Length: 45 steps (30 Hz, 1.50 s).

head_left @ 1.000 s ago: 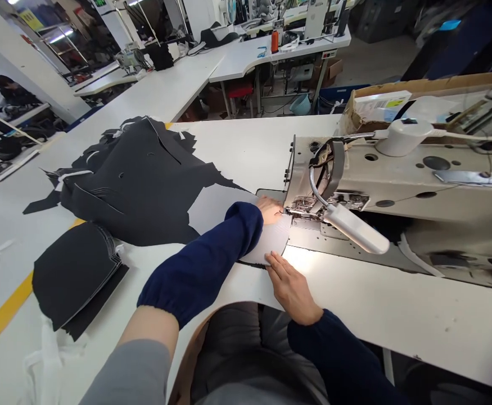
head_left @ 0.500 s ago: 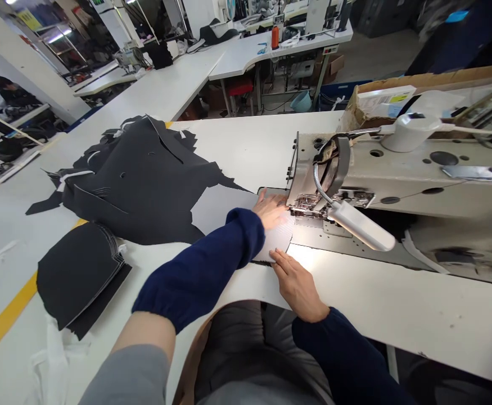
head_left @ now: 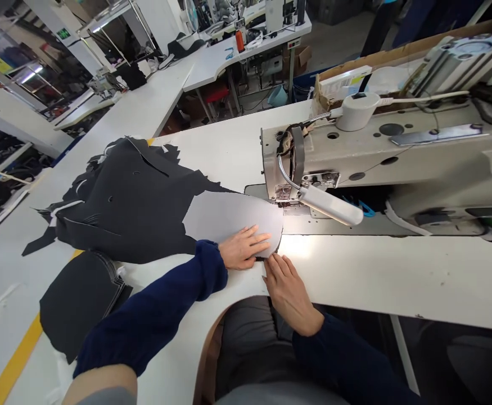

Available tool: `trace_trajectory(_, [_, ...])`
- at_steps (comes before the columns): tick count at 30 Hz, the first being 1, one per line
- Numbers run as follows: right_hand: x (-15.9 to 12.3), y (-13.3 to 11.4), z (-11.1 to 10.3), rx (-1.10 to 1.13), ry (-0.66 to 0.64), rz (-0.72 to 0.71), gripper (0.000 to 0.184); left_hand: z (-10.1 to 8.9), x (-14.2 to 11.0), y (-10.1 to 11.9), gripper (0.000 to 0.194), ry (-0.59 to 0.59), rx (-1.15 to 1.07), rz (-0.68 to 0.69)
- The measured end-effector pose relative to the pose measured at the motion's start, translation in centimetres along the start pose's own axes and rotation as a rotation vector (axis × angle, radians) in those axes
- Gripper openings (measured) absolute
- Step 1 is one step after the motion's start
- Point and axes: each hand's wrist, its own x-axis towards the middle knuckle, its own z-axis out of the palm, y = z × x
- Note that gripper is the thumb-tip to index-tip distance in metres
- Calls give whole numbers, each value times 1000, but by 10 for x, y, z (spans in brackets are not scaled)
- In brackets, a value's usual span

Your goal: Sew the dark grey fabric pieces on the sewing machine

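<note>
A light grey fabric panel (head_left: 216,216) lies on the white table, its right end by the needle area of a sewing machine (head_left: 325,163). My left hand (head_left: 246,247) rests flat on the panel with fingers spread. At the panel's lower right edge, my right hand (head_left: 292,289) has its fingers close together, pinching the border; the thumb is partly hidden. Dark fabric pieces (head_left: 123,202) are heaped to the left, touching the panel. The white lamp (head_left: 332,205) on the machine lights the spot by the needle.
A stack of cut dark pieces (head_left: 77,298) lies at the lower left near a yellow stripe (head_left: 16,365). Behind the machine stands a cardboard box (head_left: 319,93). Blue-handled scissors or snips (head_left: 366,209) lie under the machine arm. Another worktable (head_left: 212,62) holds an orange thread spool (head_left: 239,41).
My left hand has moved away from the needle, left and toward me, uncovering more of the panel. My right hand stays at the panel's edge. The view has shifted to the right.
</note>
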Motion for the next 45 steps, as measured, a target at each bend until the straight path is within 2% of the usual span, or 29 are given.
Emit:
trace_trajectory(7, [0, 9, 2, -34, 43, -7, 32, 0, 8, 5, 60, -38, 53, -103])
trace_trajectory(11, [8, 14, 2, -73, 19, -5, 32, 0, 18, 4, 60, -57, 80, -150])
trace_trajectory(14, [17, 3, 9, -55, -30, 6, 35, -3, 26, 2, 57, -52, 90, -152])
trace_trajectory(18, [29, -19, 26, -4, -10, -16, 49, -7, 33, -2, 54, -59, 94, -155])
trace_trajectory(21, [35, -24, 35, -45, -8, 1, 59, -11, 34, -8, 56, -86, 93, -146])
trace_trajectory(26, [40, -15, 38, -78, -19, 6, 64, -13, 30, -18, 58, -145, 52, -48])
trace_trajectory(37, [59, 3, 42, -122, -53, 1, 62, -19, 47, -19, 49, -129, 92, -170])
trace_trajectory(45, [70, 17, 46, -145, -79, -10, 56, -15, 63, -28, 48, -109, 97, -239])
